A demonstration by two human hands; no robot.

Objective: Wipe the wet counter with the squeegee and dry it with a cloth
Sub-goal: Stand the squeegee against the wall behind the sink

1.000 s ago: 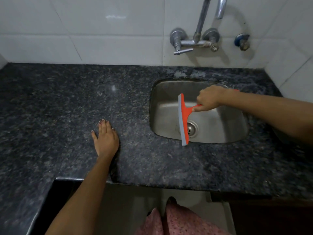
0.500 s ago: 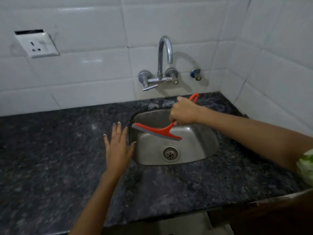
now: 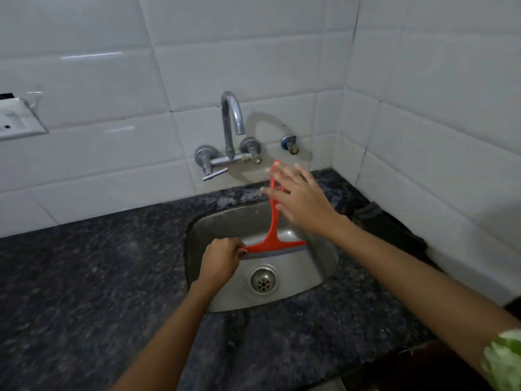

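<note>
The sink (image 3: 298, 289) is set into the worktop (image 3: 84, 292), toward its right end. Behind the sink, the tap (image 3: 231, 128) is mounted on the wall. Over the sink, the squeegee (image 3: 273, 221) has its blade toward the front and its handle toward the tap. The left hand (image 3: 221, 261) is at the blade's left end; the right hand (image 3: 303, 201) lies over the handle. A cloth (image 3: 389, 230) lies right of the sink, against the side wall. A socket (image 3: 17, 119) is on the wall far left of the sink.

Squeegee (image 3: 272, 235) now in left hand (image 3: 220, 262); right hand (image 3: 303, 201) released, open.
</note>
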